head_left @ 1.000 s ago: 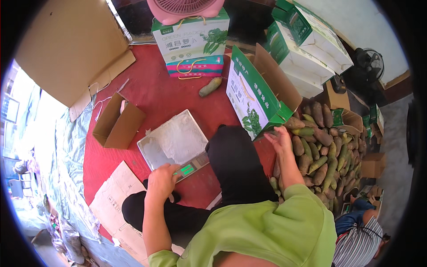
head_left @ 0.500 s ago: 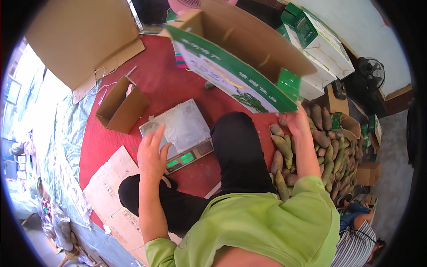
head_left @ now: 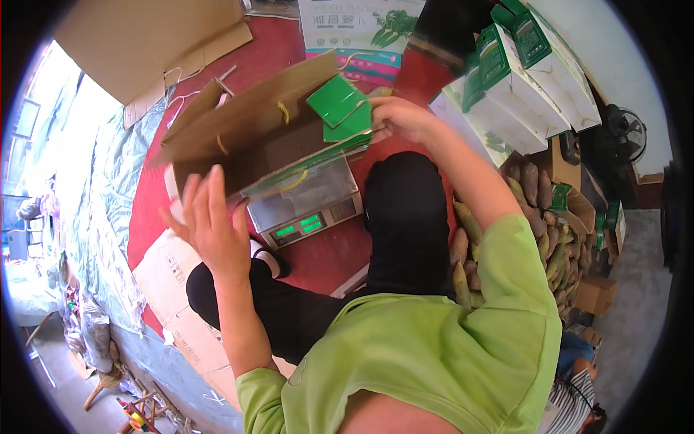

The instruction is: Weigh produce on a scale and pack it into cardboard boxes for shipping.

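An open cardboard carton with green end flaps and yellow rope handles is tilted over a digital scale, its open top toward me. My right hand grips the carton's right end beside the green flap. At its left end my left hand is raised with fingers spread; whether the fingertips touch the cardboard I cannot tell. The scale's lit green display shows below the carton, which covers part of its platform. To the right of my knee lies a heap of long green and brownish radishes.
White-and-green cartons stand at the far right near a black fan. A printed carton is at the far side. Flattened cardboard lies on the red floor covering at left. A person in stripes is at lower right.
The carton has swung from the upper right leftward and nearer, over the scale, carried by my right hand. My left hand has moved slightly left and is beside the carton's left end.
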Demonstrator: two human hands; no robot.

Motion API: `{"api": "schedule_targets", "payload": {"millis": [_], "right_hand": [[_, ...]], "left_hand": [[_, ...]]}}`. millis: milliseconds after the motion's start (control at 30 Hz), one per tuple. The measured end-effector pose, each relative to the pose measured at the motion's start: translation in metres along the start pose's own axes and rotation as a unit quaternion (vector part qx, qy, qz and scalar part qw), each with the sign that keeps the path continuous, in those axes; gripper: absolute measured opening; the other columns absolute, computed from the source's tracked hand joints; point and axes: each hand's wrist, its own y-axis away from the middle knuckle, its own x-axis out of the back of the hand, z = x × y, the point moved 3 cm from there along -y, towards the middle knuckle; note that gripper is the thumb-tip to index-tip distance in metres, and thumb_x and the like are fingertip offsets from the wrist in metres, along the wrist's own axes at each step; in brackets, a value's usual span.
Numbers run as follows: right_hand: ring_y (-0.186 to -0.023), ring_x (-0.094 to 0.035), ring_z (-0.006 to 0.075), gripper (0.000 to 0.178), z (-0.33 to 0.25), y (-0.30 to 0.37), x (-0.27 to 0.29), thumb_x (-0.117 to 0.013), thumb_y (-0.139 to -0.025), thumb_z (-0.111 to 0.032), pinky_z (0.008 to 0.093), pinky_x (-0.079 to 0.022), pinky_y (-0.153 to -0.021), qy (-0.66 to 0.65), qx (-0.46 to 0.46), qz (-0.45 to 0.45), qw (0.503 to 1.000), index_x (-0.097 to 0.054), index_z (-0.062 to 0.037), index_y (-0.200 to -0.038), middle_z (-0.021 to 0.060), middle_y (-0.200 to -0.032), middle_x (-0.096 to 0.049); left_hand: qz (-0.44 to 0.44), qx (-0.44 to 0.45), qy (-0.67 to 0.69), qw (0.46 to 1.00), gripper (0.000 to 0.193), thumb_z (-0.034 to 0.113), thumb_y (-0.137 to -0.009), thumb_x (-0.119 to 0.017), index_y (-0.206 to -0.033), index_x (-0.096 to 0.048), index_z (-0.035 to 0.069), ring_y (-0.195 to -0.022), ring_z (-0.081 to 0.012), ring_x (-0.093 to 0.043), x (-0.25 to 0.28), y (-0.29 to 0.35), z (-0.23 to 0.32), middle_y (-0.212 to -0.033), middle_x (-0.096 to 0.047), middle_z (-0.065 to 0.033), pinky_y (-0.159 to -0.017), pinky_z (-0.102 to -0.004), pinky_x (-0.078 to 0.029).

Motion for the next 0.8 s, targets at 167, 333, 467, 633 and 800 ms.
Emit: {"api": "schedule_targets", "payload": {"millis": [167, 333, 467, 633, 800], "right_hand": [[-0.078, -0.060, 0.0121, 0.023, 0.037, -0.033, 0.004, -0.051, -0.078, 0.002, 0.0227, -0.044, -0.061, 0.017, -0.043, -0.062, 0.997, -0.058, -0.0059, -0.099, 0.0024, -0.088, -0.062], [-0.091, -0.063, 0.0155, 0.038, 0.059, -0.017, 0.022, -0.054, -0.080, 0.003, 0.0266, -0.051, -0.079, 0.067, -0.007, 0.007, 0.998, -0.057, 0.0005, -0.117, 0.0091, -0.105, -0.064], [-0.091, -0.064, 0.0168, 0.030, 0.081, -0.006, 0.037, -0.059, -0.089, -0.006, 0.0289, -0.053, -0.075, -0.100, 0.008, 0.032, 0.994, -0.058, -0.0024, -0.118, 0.0091, -0.110, -0.063], [-0.096, -0.063, 0.0154, 0.032, 0.113, 0.031, 0.063, -0.059, -0.089, -0.008, 0.0284, -0.052, -0.080, -0.019, -0.048, 0.168, 0.984, -0.057, -0.0062, -0.121, 0.0072, -0.108, -0.062], [-0.080, -0.066, 0.0136, 0.026, 0.198, 0.064, 0.085, -0.060, -0.087, -0.008, 0.0284, -0.051, -0.064, 0.006, -0.090, 0.253, 0.963, -0.062, -0.0061, -0.113, 0.0055, -0.093, -0.066]], "left_hand": [[-0.152, -0.003, 0.088, 0.984, 0.031, 0.010, -0.076, -0.070, -0.107, -0.067, 0.013, -0.083, -0.0259, -0.060, -0.016, 0.018, -0.005, -0.088, -0.059, -0.0030, -0.078, -0.0385, -0.050], [-0.240, 0.000, 0.068, 0.969, 0.038, 0.003, -0.073, -0.067, -0.110, -0.067, 0.014, -0.087, -0.0252, -0.059, -0.029, 0.011, 0.010, -0.086, -0.058, -0.0043, -0.076, -0.0391, -0.049], [-0.268, -0.040, 0.046, 0.962, 0.036, -0.001, -0.072, -0.065, -0.105, -0.070, 0.012, -0.090, -0.0263, -0.058, -0.038, 0.012, 0.010, -0.087, -0.060, -0.0056, -0.079, -0.0395, -0.048], [-0.299, 0.021, 0.052, 0.952, 0.039, -0.005, -0.074, -0.060, -0.107, -0.069, 0.012, -0.097, -0.0269, -0.060, -0.045, 0.012, 0.010, -0.100, -0.065, -0.0057, -0.084, -0.0383, -0.048], [-0.300, 0.010, 0.036, 0.953, 0.043, -0.007, -0.077, -0.055, -0.111, -0.068, 0.014, -0.100, -0.0272, -0.062, -0.049, 0.017, 0.007, -0.108, -0.066, -0.0054, -0.084, -0.0383, -0.050]]}}
